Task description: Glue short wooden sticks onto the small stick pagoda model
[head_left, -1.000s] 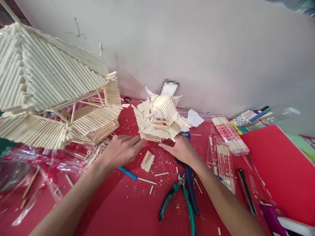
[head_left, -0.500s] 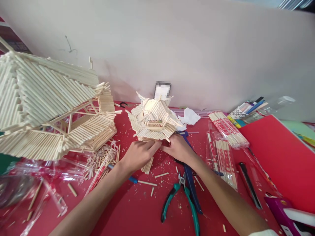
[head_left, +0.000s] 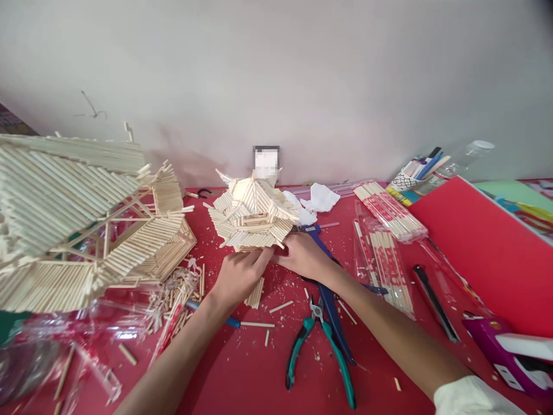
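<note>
Red tabletop [head_left: 242,374] against a pale wall: your left hand [head_left: 237,275] and right hand [head_left: 303,257] both grip the base of the small stick-built pavilion [head_left: 252,214], fingers curled beneath its front edge. Green-handled pliers [head_left: 322,351] lie near your right forearm.

The large stick house [head_left: 78,213] is cropped at frame left; fingertips of the left hand [head_left: 239,275] are hidden under the small model [head_left: 253,216] (blurred patch [head_left: 265,163] behind).

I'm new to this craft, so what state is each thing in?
small pale stick-built pagoda model: upright, held at its base by both hands.
left hand: closed on the model's base.
right hand: closed on the model's base.
green-handled pliers: lying flat, handles spread.
</note>
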Demonstrator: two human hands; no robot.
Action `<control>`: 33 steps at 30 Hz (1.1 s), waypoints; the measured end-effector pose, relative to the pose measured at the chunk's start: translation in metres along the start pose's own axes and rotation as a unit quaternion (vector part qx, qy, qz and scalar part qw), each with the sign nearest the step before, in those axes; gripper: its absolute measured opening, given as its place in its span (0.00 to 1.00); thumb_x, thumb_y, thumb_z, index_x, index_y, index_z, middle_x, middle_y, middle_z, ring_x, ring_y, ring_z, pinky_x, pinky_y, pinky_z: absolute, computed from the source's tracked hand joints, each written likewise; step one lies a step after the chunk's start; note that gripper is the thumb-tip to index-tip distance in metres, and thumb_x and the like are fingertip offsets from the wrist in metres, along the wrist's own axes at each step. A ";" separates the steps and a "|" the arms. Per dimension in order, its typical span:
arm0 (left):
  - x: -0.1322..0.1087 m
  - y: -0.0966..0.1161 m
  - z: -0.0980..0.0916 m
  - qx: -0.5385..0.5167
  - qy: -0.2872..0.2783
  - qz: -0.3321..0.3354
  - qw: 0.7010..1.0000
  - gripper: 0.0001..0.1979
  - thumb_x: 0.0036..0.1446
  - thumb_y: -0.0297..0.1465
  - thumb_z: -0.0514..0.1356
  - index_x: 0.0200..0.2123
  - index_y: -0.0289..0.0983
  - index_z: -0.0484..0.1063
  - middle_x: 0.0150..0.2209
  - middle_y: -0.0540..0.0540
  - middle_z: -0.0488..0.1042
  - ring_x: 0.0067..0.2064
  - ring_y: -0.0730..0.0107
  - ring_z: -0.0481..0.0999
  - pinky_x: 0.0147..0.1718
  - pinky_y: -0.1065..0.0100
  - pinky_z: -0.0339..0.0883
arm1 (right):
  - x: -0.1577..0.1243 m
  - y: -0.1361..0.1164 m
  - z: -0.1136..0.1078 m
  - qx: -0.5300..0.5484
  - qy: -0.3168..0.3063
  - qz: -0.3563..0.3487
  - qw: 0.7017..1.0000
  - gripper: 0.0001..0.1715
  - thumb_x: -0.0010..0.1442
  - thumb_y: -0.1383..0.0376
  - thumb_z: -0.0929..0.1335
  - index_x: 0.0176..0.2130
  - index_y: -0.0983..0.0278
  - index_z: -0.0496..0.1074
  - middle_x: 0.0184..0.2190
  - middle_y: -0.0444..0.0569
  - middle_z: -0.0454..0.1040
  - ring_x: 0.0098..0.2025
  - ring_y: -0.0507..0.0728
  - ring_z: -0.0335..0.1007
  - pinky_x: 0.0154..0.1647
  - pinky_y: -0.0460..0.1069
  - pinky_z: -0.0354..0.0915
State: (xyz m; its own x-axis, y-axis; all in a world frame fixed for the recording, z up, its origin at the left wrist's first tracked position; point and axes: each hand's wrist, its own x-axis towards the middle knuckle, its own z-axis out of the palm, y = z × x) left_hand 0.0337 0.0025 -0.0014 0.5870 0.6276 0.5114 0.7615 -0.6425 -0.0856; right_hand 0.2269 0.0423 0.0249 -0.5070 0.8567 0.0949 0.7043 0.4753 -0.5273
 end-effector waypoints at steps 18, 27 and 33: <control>0.004 -0.003 0.001 0.022 0.031 0.047 0.998 0.08 0.64 0.20 0.53 0.42 0.37 0.68 0.26 0.52 0.75 0.26 0.72 0.76 0.24 0.71 0.62 | 0.002 0.002 -0.001 -0.026 0.000 -0.007 1.000 0.12 0.63 0.57 0.71 0.41 0.63 0.79 0.40 0.54 0.82 0.40 0.60 0.79 0.36 0.49 0.61; 0.001 -0.005 0.005 0.005 0.028 0.037 0.999 0.09 0.62 0.19 0.55 0.43 0.36 0.69 0.27 0.52 0.76 0.27 0.70 0.76 0.24 0.70 0.62 | 0.002 0.003 0.000 -0.034 -0.005 -0.004 0.999 0.12 0.63 0.58 0.71 0.42 0.63 0.78 0.40 0.54 0.82 0.41 0.60 0.78 0.38 0.49 0.62; 0.002 -0.004 0.005 0.007 0.040 0.036 0.998 0.09 0.63 0.18 0.53 0.41 0.36 0.69 0.26 0.51 0.76 0.26 0.71 0.76 0.23 0.70 0.61 | 0.002 0.000 -0.004 -0.038 -0.019 0.002 0.999 0.15 0.64 0.55 0.71 0.44 0.62 0.78 0.42 0.54 0.82 0.44 0.62 0.79 0.39 0.49 0.63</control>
State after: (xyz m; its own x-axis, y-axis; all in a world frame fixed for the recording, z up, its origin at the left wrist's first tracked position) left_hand 0.0334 0.0090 -0.0043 0.6173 0.5416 0.5706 0.7214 -0.6790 -0.1360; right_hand 0.2280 0.0445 0.0280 -0.5223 0.8507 0.0600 0.7407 0.4874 -0.4624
